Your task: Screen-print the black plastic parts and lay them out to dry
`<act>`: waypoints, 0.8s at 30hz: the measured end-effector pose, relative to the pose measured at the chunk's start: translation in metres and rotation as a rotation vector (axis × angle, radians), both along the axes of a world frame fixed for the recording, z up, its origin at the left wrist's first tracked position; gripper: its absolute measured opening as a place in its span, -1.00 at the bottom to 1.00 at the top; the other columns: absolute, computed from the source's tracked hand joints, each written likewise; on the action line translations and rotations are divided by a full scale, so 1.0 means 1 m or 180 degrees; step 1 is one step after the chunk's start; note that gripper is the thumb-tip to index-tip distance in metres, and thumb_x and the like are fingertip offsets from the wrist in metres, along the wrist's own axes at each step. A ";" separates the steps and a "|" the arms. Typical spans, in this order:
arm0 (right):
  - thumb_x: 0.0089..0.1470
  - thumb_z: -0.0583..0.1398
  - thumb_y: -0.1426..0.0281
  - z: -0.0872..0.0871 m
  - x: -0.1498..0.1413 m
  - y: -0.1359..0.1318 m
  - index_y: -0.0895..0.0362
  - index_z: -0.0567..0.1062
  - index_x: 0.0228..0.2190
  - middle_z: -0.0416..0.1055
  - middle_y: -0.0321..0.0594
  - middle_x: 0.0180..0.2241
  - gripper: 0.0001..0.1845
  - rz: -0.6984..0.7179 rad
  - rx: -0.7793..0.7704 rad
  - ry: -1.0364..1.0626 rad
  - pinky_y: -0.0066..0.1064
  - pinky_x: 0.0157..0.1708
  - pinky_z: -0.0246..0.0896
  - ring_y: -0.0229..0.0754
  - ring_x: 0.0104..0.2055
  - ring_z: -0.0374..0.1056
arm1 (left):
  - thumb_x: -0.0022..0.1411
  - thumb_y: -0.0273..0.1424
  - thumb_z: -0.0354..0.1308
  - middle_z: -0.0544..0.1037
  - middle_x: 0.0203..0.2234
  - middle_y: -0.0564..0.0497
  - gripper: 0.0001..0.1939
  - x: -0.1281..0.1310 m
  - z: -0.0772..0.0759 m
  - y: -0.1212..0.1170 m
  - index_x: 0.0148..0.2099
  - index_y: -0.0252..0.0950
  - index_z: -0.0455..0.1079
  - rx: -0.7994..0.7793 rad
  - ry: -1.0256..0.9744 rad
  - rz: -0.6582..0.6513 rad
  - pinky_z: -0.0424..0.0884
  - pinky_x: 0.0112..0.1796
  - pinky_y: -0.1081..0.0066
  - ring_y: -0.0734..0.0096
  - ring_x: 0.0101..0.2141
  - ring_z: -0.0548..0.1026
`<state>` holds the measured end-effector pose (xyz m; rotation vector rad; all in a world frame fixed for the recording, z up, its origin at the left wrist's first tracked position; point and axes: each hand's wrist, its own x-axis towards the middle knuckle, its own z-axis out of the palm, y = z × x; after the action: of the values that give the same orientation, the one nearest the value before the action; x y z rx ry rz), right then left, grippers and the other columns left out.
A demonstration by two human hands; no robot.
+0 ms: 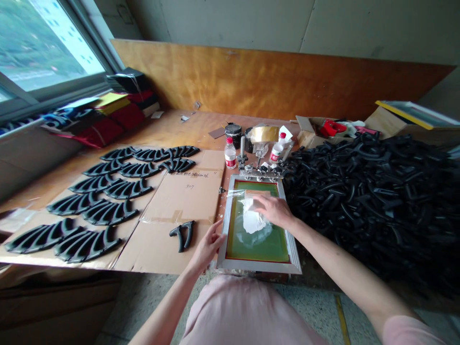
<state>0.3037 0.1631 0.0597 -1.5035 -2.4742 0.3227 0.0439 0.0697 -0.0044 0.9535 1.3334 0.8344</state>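
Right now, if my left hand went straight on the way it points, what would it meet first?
Most likely the left rail of the screen-printing frame; your left hand looks close or touching, though depth is unclear.

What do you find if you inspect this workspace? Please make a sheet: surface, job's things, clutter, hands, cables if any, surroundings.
Surface: table, with cardboard laid over its left side.
Job's things: framed screen, white paste on it, wooden block at its far part; rows of black parts and a loose pair on the cardboard; heap of black parts at right.
Clutter: two bottles, tape roll, jar.
Hands: left open, at the screen's left edge; right at the block, grip unclear.
Cables: nothing seen.
Surroundings: window at left, wooden board behind, grey wall.
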 end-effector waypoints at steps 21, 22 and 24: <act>0.27 0.12 0.30 -0.066 -0.006 -0.047 0.20 0.42 -0.26 0.47 -0.04 -0.28 -0.80 -0.1179 -0.0444 -0.0459 -0.34 -0.22 0.20 -0.07 -0.17 0.38 | 0.13 0.02 0.20 0.61 -0.25 -0.24 -0.39 0.063 0.081 0.027 -0.01 -0.40 0.41 -0.0447 -0.1008 -0.0116 0.45 -0.32 0.32 0.18 -0.28 0.57; 0.27 0.11 0.30 -0.060 -0.017 -0.055 0.20 0.42 -0.25 0.47 -0.05 -0.30 -0.79 -0.1172 -0.0337 -0.0348 -0.33 -0.22 0.21 -0.07 -0.19 0.37 | 0.14 0.02 0.19 0.59 -0.14 -0.29 -0.37 0.069 0.065 0.011 0.05 -0.38 0.39 -0.0983 -0.1105 -0.0344 0.47 -0.27 0.27 0.11 -0.20 0.57; 0.26 0.13 0.31 -0.051 -0.038 -0.074 0.17 0.41 -0.28 0.47 -0.09 -0.29 -0.83 -0.0615 0.0037 -0.0089 -0.31 -0.18 0.20 -0.07 -0.17 0.35 | 0.21 0.00 0.12 0.57 -0.07 -0.26 -0.46 0.074 0.039 -0.012 0.03 -0.33 0.39 -0.1476 -0.1508 -0.0298 0.48 -0.21 0.25 0.15 -0.15 0.56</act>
<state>0.2660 0.0886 0.0085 -1.7363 -2.3220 0.2534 0.1184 0.0578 0.0349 0.4137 0.9953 0.5918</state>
